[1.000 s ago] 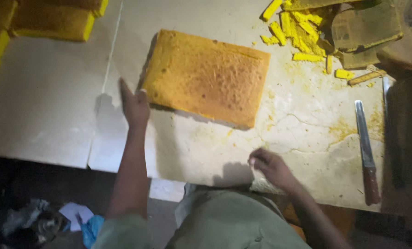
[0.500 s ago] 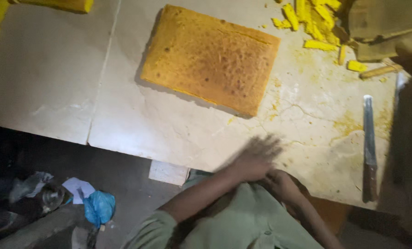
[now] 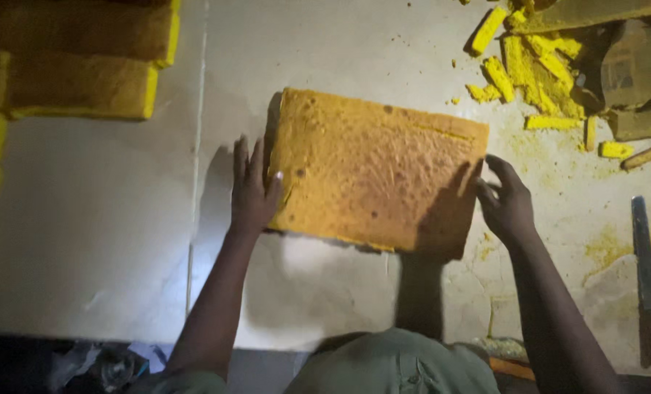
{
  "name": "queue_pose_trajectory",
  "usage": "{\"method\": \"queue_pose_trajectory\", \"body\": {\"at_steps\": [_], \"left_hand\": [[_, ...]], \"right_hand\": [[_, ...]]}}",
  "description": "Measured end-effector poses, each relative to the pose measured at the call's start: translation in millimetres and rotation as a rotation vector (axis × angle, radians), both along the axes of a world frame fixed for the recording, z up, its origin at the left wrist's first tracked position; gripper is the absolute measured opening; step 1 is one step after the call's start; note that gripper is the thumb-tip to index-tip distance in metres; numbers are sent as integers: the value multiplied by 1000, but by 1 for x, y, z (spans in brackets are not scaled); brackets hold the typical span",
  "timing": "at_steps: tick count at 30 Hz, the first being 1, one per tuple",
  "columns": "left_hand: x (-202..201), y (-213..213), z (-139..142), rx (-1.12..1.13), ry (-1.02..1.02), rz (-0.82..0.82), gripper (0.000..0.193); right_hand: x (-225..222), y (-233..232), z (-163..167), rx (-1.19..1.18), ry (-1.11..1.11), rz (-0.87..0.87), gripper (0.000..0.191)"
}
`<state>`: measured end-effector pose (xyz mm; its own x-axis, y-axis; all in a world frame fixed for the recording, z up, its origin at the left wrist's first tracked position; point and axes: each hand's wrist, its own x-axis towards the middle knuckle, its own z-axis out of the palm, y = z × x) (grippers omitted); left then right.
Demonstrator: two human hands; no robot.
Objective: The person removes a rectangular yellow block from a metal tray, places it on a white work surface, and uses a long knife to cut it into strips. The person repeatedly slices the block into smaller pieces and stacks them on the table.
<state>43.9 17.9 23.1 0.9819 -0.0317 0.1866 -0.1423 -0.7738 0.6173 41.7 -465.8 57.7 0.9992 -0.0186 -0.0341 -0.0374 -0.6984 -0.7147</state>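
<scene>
Sponge sheet: we see a flat rectangular yellow-orange cake slab (image 3: 376, 171) lying on the pale surface (image 3: 106, 241), slightly skewed, its top browned and speckled.
Left hand: our left hand (image 3: 252, 191) lies flat against the slab's left edge, fingers stretched out and together, thumb tip resting on the top of the cake; it grips nothing.
Right hand: our right hand (image 3: 506, 201) sits at the slab's right edge, fingers loosely curled and spread, touching or just beside the side of the cake; we cannot tell whether it presses on it, and it closes on nothing.
Trimmings: a heap of yellow cake strips and crumbs (image 3: 529, 66) lies near the slab's far right corner.
Knife: a long knife (image 3: 646, 281) rests on the surface right of our right hand, well apart from the slab.
Stacked cakes: further yellow cake blocks (image 3: 84, 73) sit at far left, apart from our hands.
Cardboard: brown cardboard pieces (image 3: 632, 66) lie at the far right, just beside the trimmings.
</scene>
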Motion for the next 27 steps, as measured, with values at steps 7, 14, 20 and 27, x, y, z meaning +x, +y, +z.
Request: {"method": "queue_pose_trajectory", "body": {"at_steps": [7,14,20,27], "left_hand": [[141,-29,-22,-243,243,-176,74],[63,-54,-26,-99,72,-150,67],[-57,-74,0,55,-25,-120,66],[-207,-83,9,226,99,40,77]], "right_hand": [[104,61,-9,-476,-176,162,48],[40,49,-20,-551,-23,144,41],[-67,4,0,-353,-214,206,59],[-187,-213,6,-659,79,-329,57]]}}
